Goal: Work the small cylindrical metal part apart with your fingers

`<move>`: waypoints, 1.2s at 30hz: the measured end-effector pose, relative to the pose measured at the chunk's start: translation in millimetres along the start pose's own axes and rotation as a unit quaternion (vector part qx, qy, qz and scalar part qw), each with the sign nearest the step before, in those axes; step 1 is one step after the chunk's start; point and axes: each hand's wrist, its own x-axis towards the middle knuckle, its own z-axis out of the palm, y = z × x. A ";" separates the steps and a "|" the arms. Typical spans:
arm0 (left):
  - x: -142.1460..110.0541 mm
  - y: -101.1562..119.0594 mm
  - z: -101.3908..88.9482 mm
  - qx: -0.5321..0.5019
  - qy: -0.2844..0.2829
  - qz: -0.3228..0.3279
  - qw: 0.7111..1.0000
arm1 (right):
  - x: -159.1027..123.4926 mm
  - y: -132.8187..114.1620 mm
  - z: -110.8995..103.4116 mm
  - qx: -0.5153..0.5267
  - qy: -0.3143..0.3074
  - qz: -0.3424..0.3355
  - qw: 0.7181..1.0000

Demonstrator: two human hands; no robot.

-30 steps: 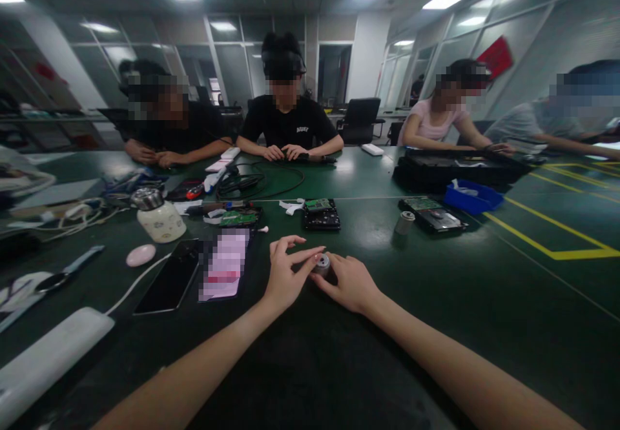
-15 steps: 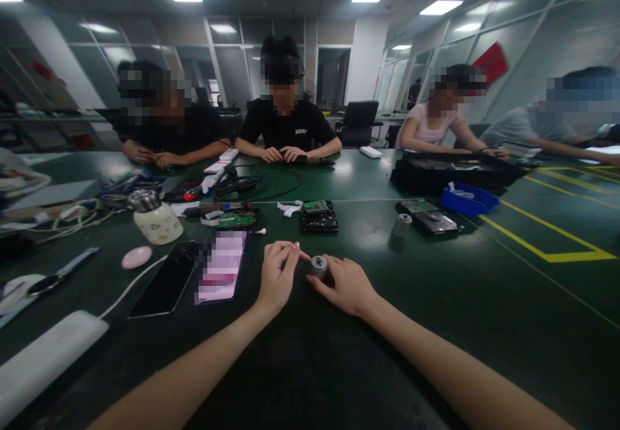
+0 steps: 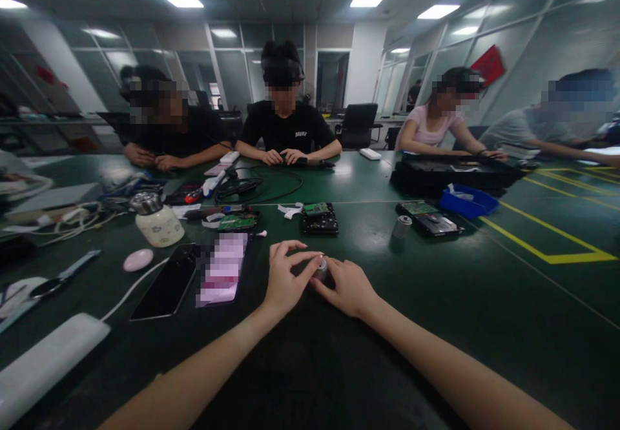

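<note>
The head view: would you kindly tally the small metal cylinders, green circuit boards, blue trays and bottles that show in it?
Small metal cylinders: 2
Green circuit boards: 3
Blue trays: 1
Bottles: 1
Total: 7

The small can (image 3: 321, 271) at the centre is showing grey metal. From it, toward two o'clock, another can (image 3: 402, 228) is gleaming like bare metal, and farther out a tray (image 3: 471, 208) is looking like smooth blue plastic. At nine o'clock a phone (image 3: 163, 286) is showing glossy black glass. Nearer ten, a bottle (image 3: 160, 226) is wearing a polished metal cap (image 3: 146, 203). Toward eight, a power strip (image 3: 54, 360) is looking like smooth white plastic. The green tabletop (image 3: 450, 314) is shining softly.
</note>
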 end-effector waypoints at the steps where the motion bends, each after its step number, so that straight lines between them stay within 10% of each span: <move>1: 0.4 -1.2 0.0 0.014 0.017 -0.016 1.000 | 0.1 -0.1 -0.1 -0.002 0.000 0.002 1.000; 10: -5.3 -23.6 1.5 0.117 0.024 -0.124 0.985 | 0.3 -1.8 -1.1 -0.008 0.004 0.010 1.000; 23: -4.7 -4.4 -1.3 0.012 0.004 0.031 0.999 | 0.1 -0.4 -0.8 0.000 0.001 0.005 1.000; 36: -3.3 -6.1 -2.1 -0.029 0.003 0.021 0.999 | 0.1 -1.7 -3.0 0.000 -0.002 0.007 1.000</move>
